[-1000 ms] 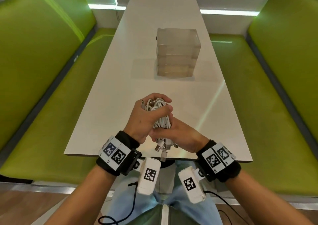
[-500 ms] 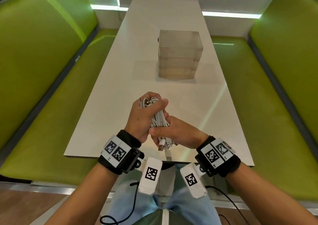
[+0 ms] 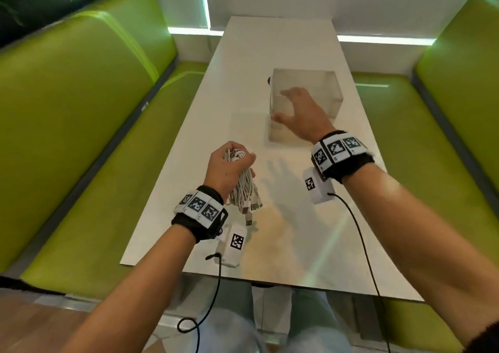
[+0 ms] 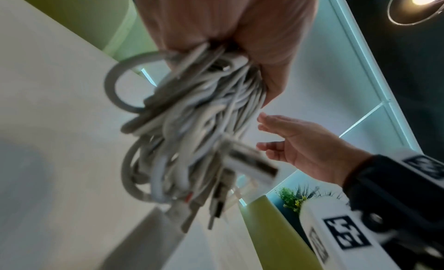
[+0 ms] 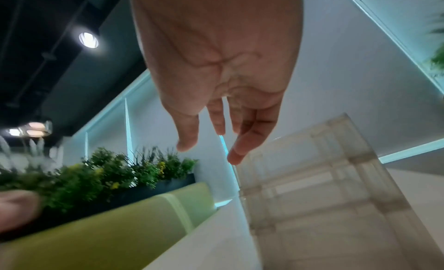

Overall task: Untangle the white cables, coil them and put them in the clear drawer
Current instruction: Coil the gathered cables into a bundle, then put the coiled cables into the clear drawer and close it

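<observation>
My left hand [image 3: 229, 163] grips a coiled bundle of white cables [image 3: 244, 190] above the near middle of the white table [image 3: 243, 69]; USB plugs hang from its lower end. In the left wrist view the cables [image 4: 192, 122] hang from my fist, blurred. The clear drawer unit [image 3: 321, 88] stands mid-table, its drawers closed. My right hand [image 3: 294, 109] hovers with fingers spread at the unit's front left corner. The right wrist view shows straight fingers [image 5: 245, 145] just short of the clear unit [image 5: 324, 188]; contact cannot be told.
Green padded benches [image 3: 81, 123] run along both sides of the table. A white wall with lit strips closes the far end. Planters with greenery [image 5: 108, 175] sit behind the left bench. Black sensor leads hang from both wrists over the near table edge.
My right hand let go of the cable bundle and reached forward to the clear drawer unit. The left hand keeps the bundle alone. The view shifted closer to the table.
</observation>
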